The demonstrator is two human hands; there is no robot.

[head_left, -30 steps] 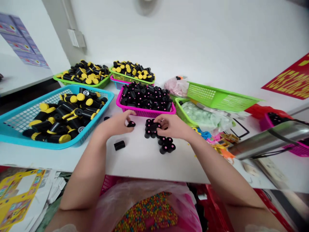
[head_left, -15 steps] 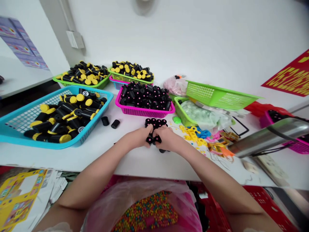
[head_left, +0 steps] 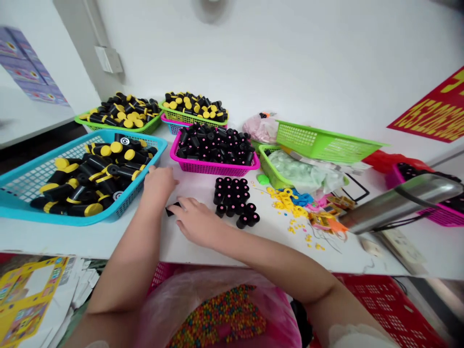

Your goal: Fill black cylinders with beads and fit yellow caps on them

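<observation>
My left hand (head_left: 160, 182) is on the table beside the blue basket, fingers curled down; whatever lies beneath them is hidden. To its right, my right hand (head_left: 197, 221) reaches across with fingertips on a small black cylinder (head_left: 173, 209) that lies on its side. Several black cylinders with pink dots on top (head_left: 232, 195) stand upright in a tight block, with a few more along its front edge. Behind them, a magenta basket (head_left: 217, 167) is heaped with the same pieces.
The blue basket (head_left: 83, 221) at left holds black cylinders with yellow caps, as do green baskets (head_left: 152, 126) behind. Yellow bits (head_left: 293, 203), a green basket (head_left: 273, 174) and a steel flask (head_left: 398, 203) occupy the right. A plastic bag of coloured beads (head_left: 221, 319) sits below the table edge.
Both hands have left the block of dotted cylinders and moved left. My left hand now covers the spot where two loose black cylinders lay; my right hand has reached another one.
</observation>
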